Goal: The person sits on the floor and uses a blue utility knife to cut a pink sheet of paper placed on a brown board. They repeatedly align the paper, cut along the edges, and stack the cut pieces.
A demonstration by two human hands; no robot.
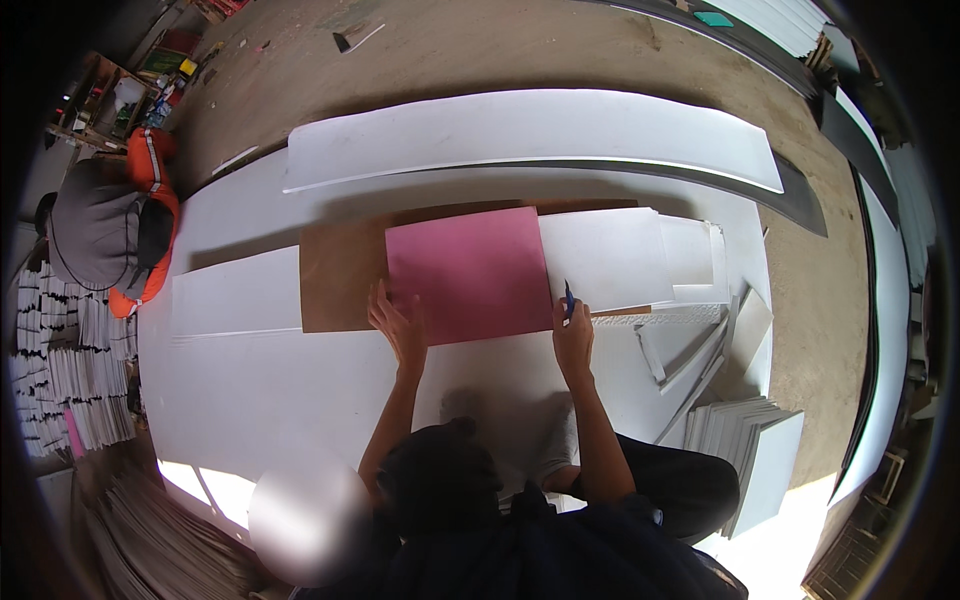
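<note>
A pink rectangular sheet [470, 270] lies over a brown board [335, 280] and a white sheet [600, 258] on a large white work surface [250, 390]. My left hand [400, 325] rests at the pink sheet's lower left corner, fingers spread, some on the pink and some on the brown. Near the pink sheet's lower right edge, my right hand [573, 338] is closed around a slim blue utility knife [569, 300], which points up and away from me. Its blade is too small to make out.
A long white panel [530, 135] lies across the far side. On the right are white offcut strips [690, 370] and a stack of white sheets [750, 455]. A person in grey and orange [110, 225] is at the left, beside stacked sheets [90, 370].
</note>
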